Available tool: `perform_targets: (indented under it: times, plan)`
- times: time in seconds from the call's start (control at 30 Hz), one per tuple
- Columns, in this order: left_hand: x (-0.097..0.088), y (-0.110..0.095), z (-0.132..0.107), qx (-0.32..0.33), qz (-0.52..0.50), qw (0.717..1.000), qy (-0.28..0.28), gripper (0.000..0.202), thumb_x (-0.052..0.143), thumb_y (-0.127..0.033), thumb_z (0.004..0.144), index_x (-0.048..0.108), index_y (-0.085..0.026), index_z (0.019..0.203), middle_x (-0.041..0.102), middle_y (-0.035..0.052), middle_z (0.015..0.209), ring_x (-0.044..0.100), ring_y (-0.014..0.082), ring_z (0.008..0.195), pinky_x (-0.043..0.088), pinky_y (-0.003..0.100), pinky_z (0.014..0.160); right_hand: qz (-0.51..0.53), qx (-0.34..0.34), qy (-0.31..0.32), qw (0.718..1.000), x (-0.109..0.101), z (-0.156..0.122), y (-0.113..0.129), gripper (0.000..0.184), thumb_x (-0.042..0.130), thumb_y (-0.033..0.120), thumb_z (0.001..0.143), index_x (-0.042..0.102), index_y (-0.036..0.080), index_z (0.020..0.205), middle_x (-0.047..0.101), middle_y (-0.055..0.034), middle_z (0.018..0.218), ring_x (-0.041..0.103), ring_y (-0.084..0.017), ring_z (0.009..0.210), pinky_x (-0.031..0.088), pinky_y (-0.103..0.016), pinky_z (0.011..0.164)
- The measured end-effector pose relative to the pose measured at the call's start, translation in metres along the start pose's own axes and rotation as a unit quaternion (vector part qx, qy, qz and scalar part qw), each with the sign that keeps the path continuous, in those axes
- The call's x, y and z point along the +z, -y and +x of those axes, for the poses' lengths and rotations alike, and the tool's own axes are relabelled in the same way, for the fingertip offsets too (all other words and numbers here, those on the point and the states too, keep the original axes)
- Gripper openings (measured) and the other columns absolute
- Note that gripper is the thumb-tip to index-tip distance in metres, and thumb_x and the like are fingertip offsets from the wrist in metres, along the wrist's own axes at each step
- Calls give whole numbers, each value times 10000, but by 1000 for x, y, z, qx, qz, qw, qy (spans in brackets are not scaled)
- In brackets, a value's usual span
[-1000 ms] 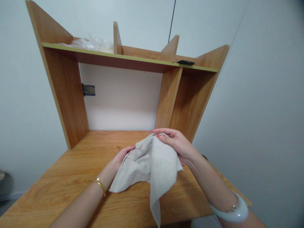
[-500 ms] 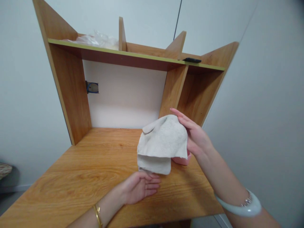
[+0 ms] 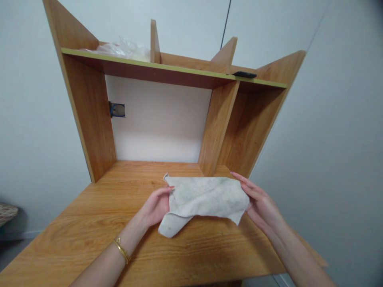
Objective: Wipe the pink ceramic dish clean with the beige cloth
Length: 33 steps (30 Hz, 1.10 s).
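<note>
A pale grey cloth (image 3: pixel 209 197) is stretched sideways between my two hands, above the wooden desk top (image 3: pixel 98 223). My left hand (image 3: pixel 157 205) grips its left end, thumb on top and the other fingers behind the fabric. At the right end, my right hand (image 3: pixel 259 203) holds the cloth, with some fingers hidden behind it. One flap hangs at the lower left and a pointed corner droops at the lower right. Faint darker smudges mark the cloth's surface.
A wooden shelf unit (image 3: pixel 221 127) stands along the back of the desk. On its upper shelf lie a clear plastic bag (image 3: pixel 125 50) and a flat black object (image 3: pixel 244 74). A socket box (image 3: pixel 117 110) is set at the left of the white back panel.
The cloth has come lower and is now spread wide. My left hand, open below it before, has risen and taken its left end. The pink object behind the cloth no longer shows.
</note>
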<state>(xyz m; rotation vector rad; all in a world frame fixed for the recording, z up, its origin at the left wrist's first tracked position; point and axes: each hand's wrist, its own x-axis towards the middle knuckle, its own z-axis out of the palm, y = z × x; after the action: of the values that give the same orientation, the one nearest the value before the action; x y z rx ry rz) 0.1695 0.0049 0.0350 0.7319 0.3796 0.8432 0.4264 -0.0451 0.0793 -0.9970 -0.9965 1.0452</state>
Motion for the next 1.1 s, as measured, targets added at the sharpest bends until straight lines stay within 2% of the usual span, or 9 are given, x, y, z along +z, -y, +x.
perform_targets:
  times: [0.17,0.33,0.43,0.57,0.77,0.87,0.97,1.03,1.1]
  plan:
    - [2,0,3,49,148,987,-44,946,720,-66,535,198,-301,1288,600,43,1005,604,170,828,445,297,775,-25,-10,18,999,2,-10,-4,370,611,348,713,604,232,1064,674,-56,927,607,-172,775,463,-259,643]
    - [-6,-13,7,108,249,942,-198,1094,761,-160,534,23,-233,1338,623,-2,738,584,126,600,451,254,628,-110,-32,18,993,-2,-12,-1,415,586,449,720,587,257,1089,680,-53,931,617,-201,805,475,-305,692]
    - [-5,-26,5,119,262,937,-197,877,744,-210,567,251,-191,1292,616,-10,679,566,105,579,428,218,602,-162,-46,23,986,-5,-11,-1,443,579,473,714,571,266,1105,674,-56,953,616,-221,838,483,-336,709]
    - [1,-33,4,151,290,935,-140,556,753,-171,506,555,-153,1024,629,29,835,572,127,738,432,229,697,-272,-105,-14,956,-9,-6,-8,456,598,434,693,559,263,1114,655,-62,999,609,-242,839,476,-380,721]
    - [1,-43,3,237,468,825,-209,234,694,-179,545,667,-186,777,584,31,785,521,183,802,404,276,753,-432,-208,-46,876,-14,2,-7,148,604,371,677,667,262,755,635,-61,808,569,-261,813,423,-412,760]
    - [3,-54,-7,272,523,783,-199,107,705,-206,533,653,-187,625,532,36,810,491,200,891,361,286,839,-386,-233,-17,893,-14,2,0,180,646,413,631,621,235,639,599,-66,891,523,-263,927,388,-396,816]
    - [7,-60,-17,236,490,830,-124,125,694,-248,577,622,-184,656,547,42,930,485,187,955,349,257,844,-239,-111,50,963,-10,3,4,254,642,440,641,525,219,686,612,-42,847,563,-210,822,425,-317,692]
    - [7,-60,-21,149,402,900,-78,149,664,-279,618,583,-181,696,573,24,831,531,148,788,387,232,701,-183,-35,51,981,-5,6,2,310,657,442,618,466,217,714,596,-2,703,554,-162,637,401,-261,556]
    - [5,-56,-19,76,314,944,-70,192,663,-283,606,537,-177,705,550,-11,684,509,109,612,365,210,573,-189,-6,27,982,1,12,-2,349,677,424,574,428,215,702,547,36,599,500,-128,520,352,-232,481]
